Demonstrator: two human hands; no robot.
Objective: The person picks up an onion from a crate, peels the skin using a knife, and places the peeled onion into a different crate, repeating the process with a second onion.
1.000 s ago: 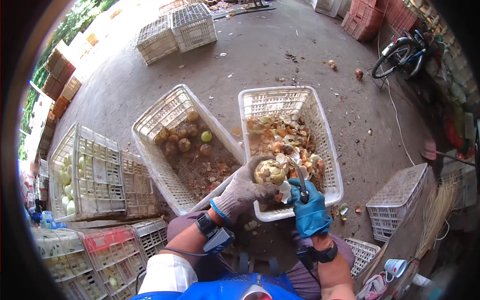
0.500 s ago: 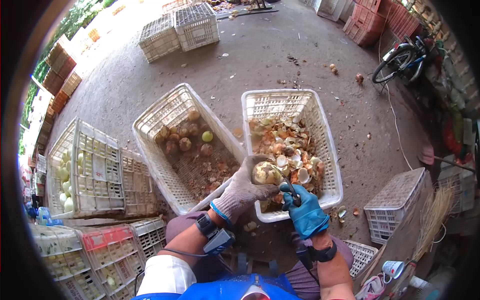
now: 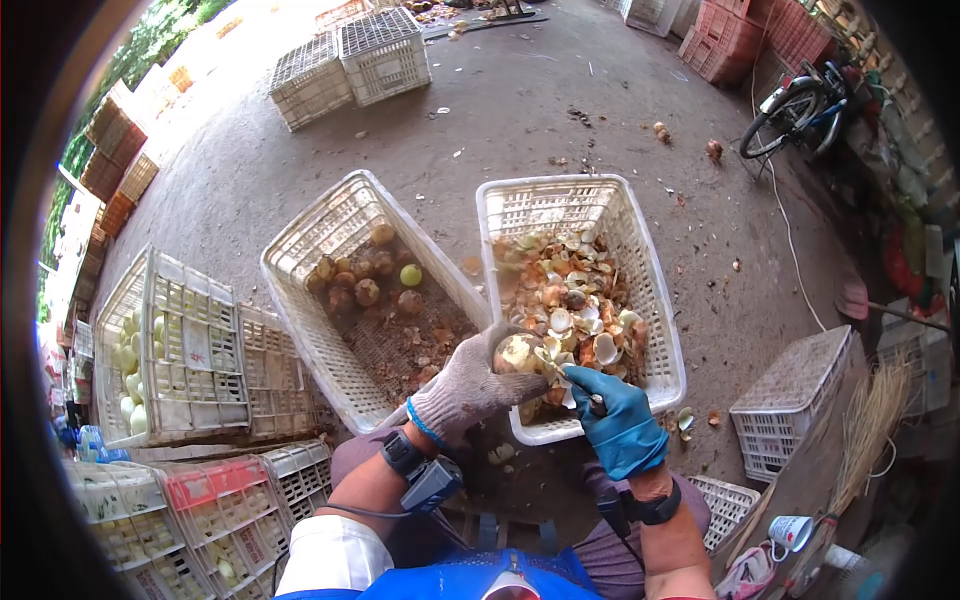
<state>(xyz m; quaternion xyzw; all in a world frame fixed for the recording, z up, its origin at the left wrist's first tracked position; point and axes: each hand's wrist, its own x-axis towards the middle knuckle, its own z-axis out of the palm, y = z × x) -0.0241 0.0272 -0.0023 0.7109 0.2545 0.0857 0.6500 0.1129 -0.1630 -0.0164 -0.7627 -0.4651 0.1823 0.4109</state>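
My left hand (image 3: pixel 468 385), in a pale knitted glove, is closed round a partly peeled onion (image 3: pixel 520 354) above the near left part of the right-hand crate (image 3: pixel 664 330). My right hand (image 3: pixel 622 428), in a blue glove, grips a small knife (image 3: pixel 598 405) whose dark handle end shows. Its blade is mostly hidden by my fingers and loose peel beside the onion. Below lie heaped onion skins (image 3: pixel 580 300), brown, orange and white. In the left-hand crate (image 3: pixel 305 345) several unpeeled onions (image 3: pixel 367 291) and one green peeled-looking onion (image 3: pixel 410 274) sit among scraps.
Crates of pale peeled onions (image 3: pixel 128 365) stand at the left. More crates (image 3: pixel 385 60) are at the back and a white crate (image 3: pixel 795 395) is at the right. A bicycle (image 3: pixel 795 112), a straw broom (image 3: pixel 875 425) and a cup (image 3: pixel 790 532) are on the right side.
My right hand has shifted slightly right and down, away from the onion. Loose peel now shows between the onion and my right fingers. My left hand has moved a little left and down with the onion.
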